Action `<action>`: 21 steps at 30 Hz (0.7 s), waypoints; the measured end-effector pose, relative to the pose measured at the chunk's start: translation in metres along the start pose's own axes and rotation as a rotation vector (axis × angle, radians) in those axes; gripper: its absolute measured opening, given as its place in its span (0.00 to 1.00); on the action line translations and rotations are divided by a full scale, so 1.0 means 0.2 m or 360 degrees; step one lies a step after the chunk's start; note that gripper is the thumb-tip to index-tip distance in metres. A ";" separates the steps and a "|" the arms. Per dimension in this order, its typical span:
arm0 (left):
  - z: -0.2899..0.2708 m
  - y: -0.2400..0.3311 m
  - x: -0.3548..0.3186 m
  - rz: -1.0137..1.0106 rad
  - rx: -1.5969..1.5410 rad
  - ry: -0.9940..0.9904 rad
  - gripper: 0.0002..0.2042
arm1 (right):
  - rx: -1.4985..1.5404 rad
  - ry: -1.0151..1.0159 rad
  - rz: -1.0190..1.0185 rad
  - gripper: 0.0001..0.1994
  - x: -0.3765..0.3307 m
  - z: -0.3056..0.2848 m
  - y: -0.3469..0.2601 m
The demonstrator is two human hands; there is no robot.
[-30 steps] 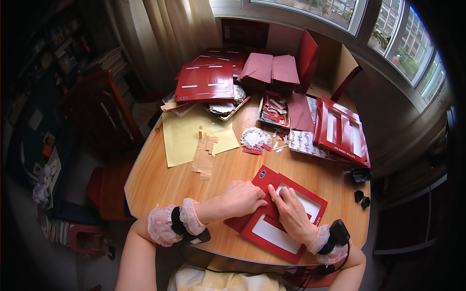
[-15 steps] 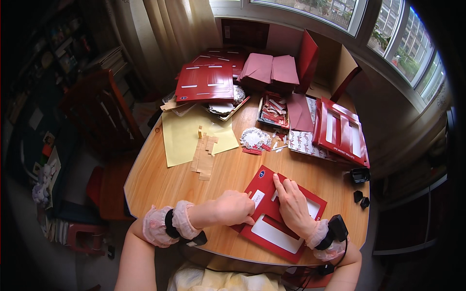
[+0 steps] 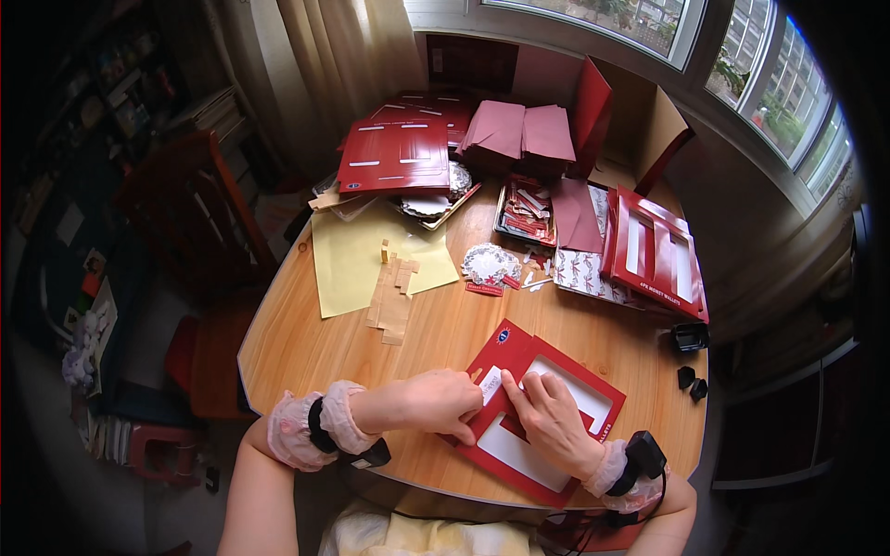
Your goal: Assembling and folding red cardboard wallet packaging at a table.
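Observation:
A red cardboard wallet sleeve [image 3: 505,360] with two long cut-out windows lies slanted near the table's front edge. The windows show white. My left hand [image 3: 440,406] grips its left edge, fingers curled and thumb low by the border. Next to those fingers is a small white label [image 3: 490,383] on the red card. My right hand [image 3: 553,424] rests on the sleeve between the windows, its index finger stretched out and pressing on the card near the label. The other fingers of that hand bend loosely and hold nothing.
Left of centre, tan tape pieces [image 3: 390,301] lie partly on a yellow sheet [image 3: 338,269]. Farther back are red printed cards [image 3: 394,156], pink envelopes [image 3: 491,128], a tray of small tags [image 3: 527,215] and finished-looking red sleeves [image 3: 651,255]. Small black parts [image 3: 689,336] sit at the right edge.
My right index finger has slid down the sleeve, from near its top edge to beside the label. My left hand stays at the left edge with little movement.

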State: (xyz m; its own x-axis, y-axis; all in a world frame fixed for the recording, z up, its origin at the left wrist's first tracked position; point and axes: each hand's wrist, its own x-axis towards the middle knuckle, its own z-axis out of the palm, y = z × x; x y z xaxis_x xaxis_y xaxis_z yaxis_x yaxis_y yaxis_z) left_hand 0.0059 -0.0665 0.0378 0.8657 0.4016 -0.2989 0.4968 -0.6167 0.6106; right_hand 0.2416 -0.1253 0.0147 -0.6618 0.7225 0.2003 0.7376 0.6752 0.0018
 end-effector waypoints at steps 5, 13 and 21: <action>0.00 -0.01 0.00 -0.0013 -0.0085 -0.0053 0.17 | -0.0012 0.0008 -0.0033 0.30 -0.01 0.01 -0.01; 0.02 -0.02 -0.01 0.0077 -0.0120 -0.0009 0.18 | 0.0263 -0.0048 -0.0404 0.27 -0.02 -0.02 -0.04; 0.04 -0.04 0.00 0.0051 -0.0182 -0.0057 0.19 | 0.0531 -0.0179 -0.0685 0.24 -0.02 0.00 -0.06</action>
State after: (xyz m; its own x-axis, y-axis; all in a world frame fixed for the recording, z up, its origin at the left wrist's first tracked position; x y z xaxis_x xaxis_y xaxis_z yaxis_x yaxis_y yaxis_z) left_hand 0.0024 -0.0670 0.0283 0.8836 0.3571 -0.3028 0.4606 -0.5468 0.6992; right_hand 0.2362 -0.1367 0.0145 -0.9176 0.3703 0.1443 0.3274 0.9101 -0.2539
